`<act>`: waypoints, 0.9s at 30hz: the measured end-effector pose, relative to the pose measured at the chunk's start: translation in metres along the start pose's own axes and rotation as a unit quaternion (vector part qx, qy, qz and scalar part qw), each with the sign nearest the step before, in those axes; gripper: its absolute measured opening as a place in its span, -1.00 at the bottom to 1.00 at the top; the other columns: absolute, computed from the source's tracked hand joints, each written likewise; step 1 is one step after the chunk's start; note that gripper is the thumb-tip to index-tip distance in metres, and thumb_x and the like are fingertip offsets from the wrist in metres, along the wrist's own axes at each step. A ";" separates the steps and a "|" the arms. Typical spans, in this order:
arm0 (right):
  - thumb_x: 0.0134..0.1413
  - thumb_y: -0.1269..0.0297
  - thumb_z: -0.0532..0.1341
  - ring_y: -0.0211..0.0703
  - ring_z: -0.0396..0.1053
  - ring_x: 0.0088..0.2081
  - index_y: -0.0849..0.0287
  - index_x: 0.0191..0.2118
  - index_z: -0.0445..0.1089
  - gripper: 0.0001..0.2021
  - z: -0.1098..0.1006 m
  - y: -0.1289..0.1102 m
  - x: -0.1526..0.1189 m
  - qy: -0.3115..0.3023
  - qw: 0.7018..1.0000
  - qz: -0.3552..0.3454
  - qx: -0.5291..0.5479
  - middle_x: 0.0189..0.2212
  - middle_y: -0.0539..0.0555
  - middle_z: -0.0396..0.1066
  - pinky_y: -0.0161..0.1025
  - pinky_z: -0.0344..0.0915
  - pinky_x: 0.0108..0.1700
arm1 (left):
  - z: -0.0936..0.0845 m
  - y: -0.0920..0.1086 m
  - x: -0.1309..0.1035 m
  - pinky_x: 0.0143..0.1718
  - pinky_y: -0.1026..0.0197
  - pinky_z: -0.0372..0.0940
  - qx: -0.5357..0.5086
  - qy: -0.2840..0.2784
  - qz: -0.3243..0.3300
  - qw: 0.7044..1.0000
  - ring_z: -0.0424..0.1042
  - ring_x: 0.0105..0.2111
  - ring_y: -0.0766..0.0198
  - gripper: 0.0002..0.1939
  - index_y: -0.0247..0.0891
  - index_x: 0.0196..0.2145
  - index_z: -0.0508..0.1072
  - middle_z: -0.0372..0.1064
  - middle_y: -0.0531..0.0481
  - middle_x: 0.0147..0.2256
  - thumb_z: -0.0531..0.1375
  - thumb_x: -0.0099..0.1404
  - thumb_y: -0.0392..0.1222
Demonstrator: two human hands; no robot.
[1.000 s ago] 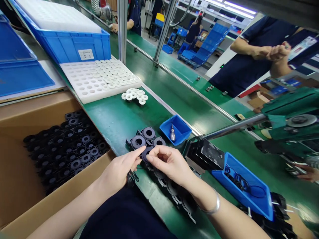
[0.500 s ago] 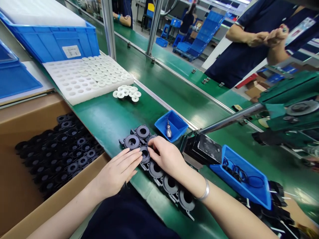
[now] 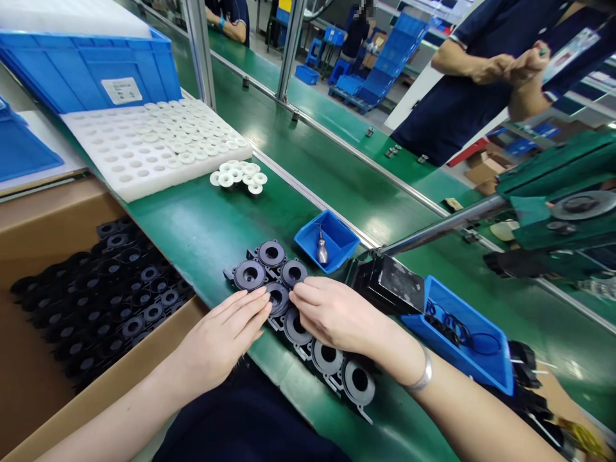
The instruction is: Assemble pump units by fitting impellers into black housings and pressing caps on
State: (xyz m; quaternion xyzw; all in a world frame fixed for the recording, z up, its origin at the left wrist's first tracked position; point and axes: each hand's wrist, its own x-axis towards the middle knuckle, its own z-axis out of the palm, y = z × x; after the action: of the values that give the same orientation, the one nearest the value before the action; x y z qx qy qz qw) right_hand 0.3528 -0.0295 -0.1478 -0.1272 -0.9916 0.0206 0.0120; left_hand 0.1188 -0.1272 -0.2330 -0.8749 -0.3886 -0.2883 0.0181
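Several black round housings (image 3: 328, 357) lie joined in a slanting row on the green table, with a small cluster at the row's far end. My left hand (image 3: 231, 327) rests its fingertips on the near side of a housing in that cluster, fingers together. From the right, my right hand (image 3: 332, 311) has its fingers bent and pressed together at the edge of the same housing (image 3: 278, 298). Whatever is between the right fingertips is hidden. White rings (image 3: 239, 175) lie in a small pile farther back on the table.
A white foam tray (image 3: 139, 186) of rings stands back left, by a blue crate (image 3: 91, 74). An open carton (image 3: 14, 398) holds black parts. Blue bins (image 3: 344, 240) (image 3: 495, 372), a black block (image 3: 399, 282) and a metal bar (image 3: 433, 228) are right. A person (image 3: 462, 96) stands across.
My right hand has shifted slightly right and its fingers have drawn closer together, uncovering one more housing. My left hand stays at the cluster. The whole view has moved a little.
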 end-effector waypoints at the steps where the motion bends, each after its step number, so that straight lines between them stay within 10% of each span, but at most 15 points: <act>1: 0.29 0.43 0.06 -0.14 0.24 -0.32 0.29 -0.25 0.44 -0.79 0.001 -0.002 -0.003 0.016 0.999 0.019 0.034 -0.35 0.13 0.32 -0.18 0.29 -0.26 | 0.001 0.000 -0.001 0.34 -0.08 0.15 -0.001 0.001 0.000 1.000 0.16 0.32 0.00 -0.57 -0.56 0.19 0.33 0.37 -0.32 0.18 0.16 0.39 -0.44; 14: 0.25 0.44 0.08 -0.19 0.33 -0.32 0.25 -0.03 0.45 -0.74 0.027 -0.042 -0.003 0.166 0.961 0.112 0.192 -0.33 0.12 0.41 -0.23 0.33 -0.27 | 0.002 0.003 -0.003 0.31 -0.10 0.20 0.008 0.004 -0.001 1.000 0.19 0.31 -0.01 -0.57 -0.54 0.20 0.29 0.35 -0.33 0.18 0.12 0.40 -0.46; 18: 0.27 0.40 0.12 -0.25 0.32 -0.33 0.21 -0.06 0.45 -0.79 0.008 -0.046 -0.005 0.250 0.904 0.196 0.285 -0.33 0.08 0.38 -0.27 0.32 -0.25 | -0.007 0.007 0.002 0.27 -0.06 0.25 -0.013 0.058 -0.063 0.996 0.32 0.22 0.04 -0.59 -0.43 0.19 0.33 0.39 -0.30 0.13 0.12 0.40 -0.45; 23: 0.22 0.13 0.29 -0.32 0.29 -0.39 0.20 -0.12 0.46 -0.75 -0.006 -0.064 -0.008 0.107 0.862 0.213 0.448 -0.37 0.01 0.36 -0.34 0.27 -0.33 | -0.017 0.026 0.023 -0.03 0.20 0.47 -0.110 0.129 -0.143 0.975 0.53 -0.08 0.19 -0.62 -0.43 0.18 0.32 0.50 -0.24 -0.09 0.08 0.43 -0.40; 27: 0.22 0.16 0.29 -0.36 0.25 -0.42 0.22 -0.36 0.40 -0.77 -0.003 -0.075 -0.006 0.129 0.826 0.222 0.501 -0.44 -0.04 0.31 -0.38 0.23 -0.34 | -0.013 0.036 0.032 -0.07 0.24 0.49 -0.141 0.129 -0.103 0.976 0.58 -0.15 0.18 -0.65 -0.46 0.13 0.34 0.55 -0.26 -0.13 0.11 0.44 -0.25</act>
State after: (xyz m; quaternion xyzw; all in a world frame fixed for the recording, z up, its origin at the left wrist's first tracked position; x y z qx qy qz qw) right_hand 0.3401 -0.1036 -0.1416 -0.3224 -0.7794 0.5000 0.1967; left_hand 0.1543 -0.1343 -0.1983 -0.7794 -0.4260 -0.4515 -0.0852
